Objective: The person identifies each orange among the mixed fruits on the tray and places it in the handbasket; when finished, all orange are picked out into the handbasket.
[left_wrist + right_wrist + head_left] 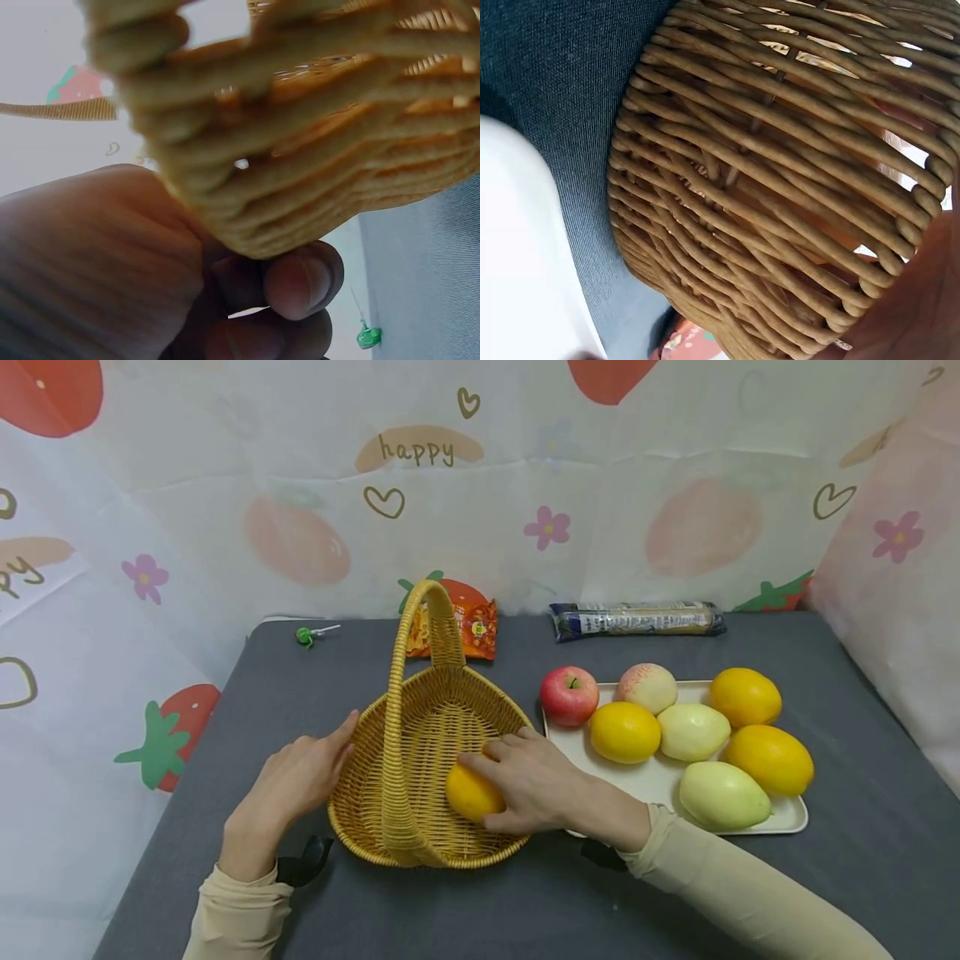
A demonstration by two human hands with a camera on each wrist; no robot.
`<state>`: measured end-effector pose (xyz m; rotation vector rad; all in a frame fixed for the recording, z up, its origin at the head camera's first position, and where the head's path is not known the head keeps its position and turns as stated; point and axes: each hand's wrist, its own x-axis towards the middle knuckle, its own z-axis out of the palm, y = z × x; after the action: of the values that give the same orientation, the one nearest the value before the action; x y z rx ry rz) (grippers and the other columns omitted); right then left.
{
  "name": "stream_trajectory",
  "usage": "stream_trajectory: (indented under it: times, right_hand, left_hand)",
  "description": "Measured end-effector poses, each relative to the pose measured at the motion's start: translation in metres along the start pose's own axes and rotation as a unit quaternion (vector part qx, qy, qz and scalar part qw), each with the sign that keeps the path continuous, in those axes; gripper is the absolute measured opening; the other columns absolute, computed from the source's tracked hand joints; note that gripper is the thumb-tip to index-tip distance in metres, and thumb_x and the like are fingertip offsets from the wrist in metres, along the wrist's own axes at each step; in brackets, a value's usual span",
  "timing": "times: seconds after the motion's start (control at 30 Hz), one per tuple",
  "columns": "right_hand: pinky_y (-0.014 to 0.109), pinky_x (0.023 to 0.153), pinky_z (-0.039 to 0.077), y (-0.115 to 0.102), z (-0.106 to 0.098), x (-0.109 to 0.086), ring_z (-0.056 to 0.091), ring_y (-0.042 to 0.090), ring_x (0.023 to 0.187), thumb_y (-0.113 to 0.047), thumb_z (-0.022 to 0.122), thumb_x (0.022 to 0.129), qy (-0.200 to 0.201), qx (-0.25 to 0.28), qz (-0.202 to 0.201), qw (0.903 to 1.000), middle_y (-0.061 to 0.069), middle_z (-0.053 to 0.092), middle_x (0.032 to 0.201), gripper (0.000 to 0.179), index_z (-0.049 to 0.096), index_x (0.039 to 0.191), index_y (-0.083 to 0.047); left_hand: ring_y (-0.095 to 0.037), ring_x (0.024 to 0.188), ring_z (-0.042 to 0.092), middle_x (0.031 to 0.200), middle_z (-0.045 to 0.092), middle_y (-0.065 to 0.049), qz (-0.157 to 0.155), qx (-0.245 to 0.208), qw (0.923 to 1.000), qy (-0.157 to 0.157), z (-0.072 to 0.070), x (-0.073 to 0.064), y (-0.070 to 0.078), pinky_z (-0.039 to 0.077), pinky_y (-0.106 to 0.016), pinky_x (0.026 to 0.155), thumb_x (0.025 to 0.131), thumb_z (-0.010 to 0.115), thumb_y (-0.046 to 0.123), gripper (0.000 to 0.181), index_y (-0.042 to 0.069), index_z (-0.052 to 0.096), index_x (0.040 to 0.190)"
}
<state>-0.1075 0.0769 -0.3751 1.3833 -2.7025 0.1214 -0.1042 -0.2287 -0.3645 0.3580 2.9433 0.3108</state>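
A yellow wicker basket [442, 735] with a tall arched handle stands at the middle of the table. At its left rim, my left hand [296, 781] grips the wickerwork; the left wrist view shows curled fingers [300, 285] beneath the weave. My right hand [536, 781] reaches over the right rim and holds a smooth yellow-orange oval fruit [471, 793] low inside the basket. In the right wrist view, the basket wall [780, 180] hides most of that hand and the fruit.
Right of the basket, a white tray [637, 781] carries an apple [569, 696], a peach [647, 687], pale green fruits [723, 796] and several yellow-orange fruits [770, 760]. Along the back lie a green lollipop [306, 637], an orange snack packet [478, 631] and a long wrapped package [637, 620].
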Motion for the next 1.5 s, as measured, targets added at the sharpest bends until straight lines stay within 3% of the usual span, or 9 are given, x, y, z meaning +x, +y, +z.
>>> stream_trajectory:
  times: [0.3, 0.93, 1.17, 1.3, 1.5]
  right_hand:
    - [0.04, 0.09, 0.045, 0.002, -0.005, -0.003, 0.063, 0.022, 0.104, -0.052, 0.067, 0.082, -0.051, -0.002, 0.018, 0.9985, 0.006, 0.066, 0.117, 0.068, 0.051, 0.141, -0.02]
    - [0.04, 0.09, 0.048, 0.004, -0.004, -0.005, 0.06, 0.025, 0.106, -0.05, 0.068, 0.083, -0.019, -0.009, 0.003, 0.9998, 0.007, 0.065, 0.121, 0.069, 0.049, 0.143, -0.021]
    - [0.045, 0.096, 0.047, 0.005, -0.012, -0.01, 0.056, 0.028, 0.119, -0.051, 0.067, 0.085, -0.022, 0.012, 0.02, 0.9995, 0.01, 0.059, 0.134, 0.07, 0.046, 0.146, -0.022]
    - [0.046, 0.097, 0.045, 0.015, -0.025, -0.025, 0.054, 0.027, 0.124, -0.048, 0.067, 0.087, 0.018, 0.03, 0.04, 0.9986, 0.009, 0.057, 0.137, 0.066, 0.05, 0.144, -0.02]
    - [0.051, 0.097, 0.047, 0.04, -0.044, -0.073, 0.057, 0.03, 0.12, -0.042, 0.072, 0.084, 0.107, 0.01, 0.084, 0.9906, 0.012, 0.059, 0.134, 0.061, 0.057, 0.137, -0.015]
  left_hand:
    - [-0.017, 0.051, 0.039, 0.06, 0.042, -0.004, -0.005, -0.004, 1.0, -0.003, -0.001, 0.001, 0.0, 0.031, -0.03, 0.047, 0.104, 0.046, 0.021, 0.052, 0.009, 0.034, 0.153]
    - [-0.018, 0.057, 0.046, 0.063, 0.047, -0.005, -0.009, -0.006, 0.9999, -0.013, -0.001, 0.0, 0.001, 0.033, -0.031, 0.051, 0.104, 0.046, 0.021, 0.052, 0.008, 0.033, 0.153]
    - [-0.019, 0.058, 0.047, 0.065, 0.049, -0.005, -0.012, -0.006, 0.9997, -0.021, -0.001, 0.0, 0.001, 0.034, -0.031, 0.051, 0.104, 0.045, 0.022, 0.053, 0.008, 0.032, 0.153]
    - [-0.018, 0.057, 0.046, 0.063, 0.048, -0.005, -0.01, -0.006, 0.9998, -0.019, -0.001, 0.0, 0.001, 0.033, -0.031, 0.05, 0.104, 0.045, 0.022, 0.052, 0.008, 0.032, 0.153]
    - [-0.018, 0.054, 0.044, 0.062, 0.046, -0.005, -0.004, -0.002, 0.9999, -0.014, -0.002, 0.0, 0.002, 0.033, -0.031, 0.05, 0.104, 0.045, 0.021, 0.052, 0.008, 0.032, 0.153]
